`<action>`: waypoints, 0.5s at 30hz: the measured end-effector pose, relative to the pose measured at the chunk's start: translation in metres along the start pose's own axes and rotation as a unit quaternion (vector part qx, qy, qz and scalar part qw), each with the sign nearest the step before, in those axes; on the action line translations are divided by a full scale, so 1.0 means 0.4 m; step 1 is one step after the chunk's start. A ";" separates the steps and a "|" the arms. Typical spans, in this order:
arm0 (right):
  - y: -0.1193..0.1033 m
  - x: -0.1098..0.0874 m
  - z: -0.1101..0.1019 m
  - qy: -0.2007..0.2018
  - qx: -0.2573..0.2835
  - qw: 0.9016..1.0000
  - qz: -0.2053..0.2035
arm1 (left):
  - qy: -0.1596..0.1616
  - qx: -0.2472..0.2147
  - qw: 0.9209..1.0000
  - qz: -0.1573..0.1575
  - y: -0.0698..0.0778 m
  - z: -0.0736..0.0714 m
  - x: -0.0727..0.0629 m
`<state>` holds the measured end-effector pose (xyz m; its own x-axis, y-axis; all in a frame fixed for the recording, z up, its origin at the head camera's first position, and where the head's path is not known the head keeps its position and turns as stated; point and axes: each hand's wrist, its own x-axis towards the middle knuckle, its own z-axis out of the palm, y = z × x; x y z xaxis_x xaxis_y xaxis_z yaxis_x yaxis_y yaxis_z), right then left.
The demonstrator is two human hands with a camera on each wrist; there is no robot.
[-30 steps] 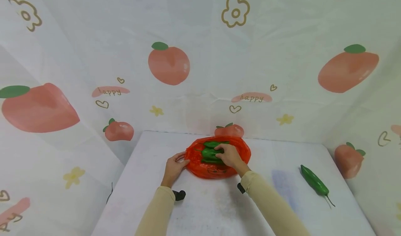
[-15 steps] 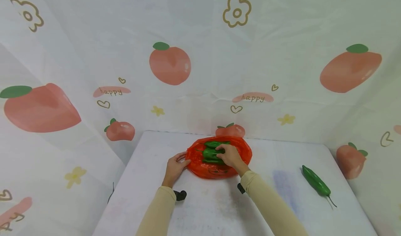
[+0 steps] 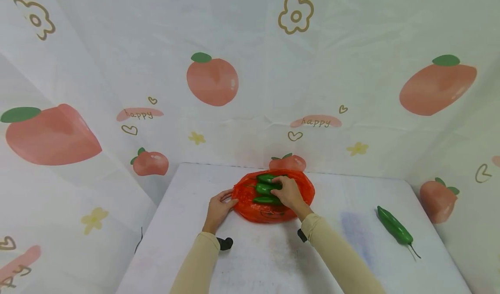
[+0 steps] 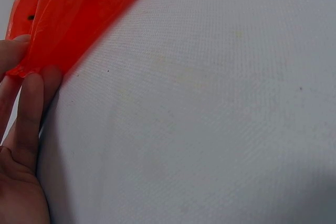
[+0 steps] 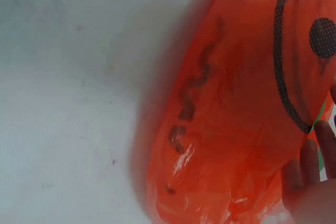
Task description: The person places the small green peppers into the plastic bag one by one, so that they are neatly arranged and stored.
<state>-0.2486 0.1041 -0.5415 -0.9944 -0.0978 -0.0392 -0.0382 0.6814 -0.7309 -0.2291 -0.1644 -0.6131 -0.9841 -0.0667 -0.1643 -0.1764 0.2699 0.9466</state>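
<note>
A red plastic bag (image 3: 250,212) lies mouth up on the table, its rim spread wide. Several green chili peppers rest inside it side by side, stems to the left, among them a middle pepper (image 3: 263,189). My left hand (image 3: 217,209) pinches the bag's left rim; the left wrist view shows thumb and fingers on the thin red plastic (image 4: 79,30). My right hand (image 3: 290,193) reaches into the bag, thumb and fingers around the right end of the middle pepper. From the right wrist camera the bag's printed side (image 5: 226,108) hides most of the fingertips.
Another green chili pepper (image 3: 395,227) lies alone on the right of the white table (image 3: 250,268), stem toward me. A patterned white cloth (image 3: 250,129) hangs close behind the bag and at both sides.
My right hand has shifted slightly to the right, and the peppers under it have spread apart a little, the middle one sitting lower between the others. My left hand stays at the rim.
</note>
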 end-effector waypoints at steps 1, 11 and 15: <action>0.000 0.000 -0.002 0.002 -0.007 1.000 -0.003 | 0.000 -0.001 1.000 0.001 0.000 0.000 0.000; -0.001 -0.013 -0.023 0.023 -0.129 0.988 -0.077 | 0.001 -0.014 1.000 0.015 -0.005 -0.002 0.002; -0.001 -0.021 -0.029 0.040 -0.200 0.973 -0.109 | 0.001 -0.008 1.000 0.014 -0.002 0.000 -0.001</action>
<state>-0.2413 0.1131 -0.5331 -0.9622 -0.2260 0.1521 -0.2686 0.8805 -0.3907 -0.2287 -0.1648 -0.6136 -0.9886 -0.0619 -0.1374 -0.1488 0.2557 0.9552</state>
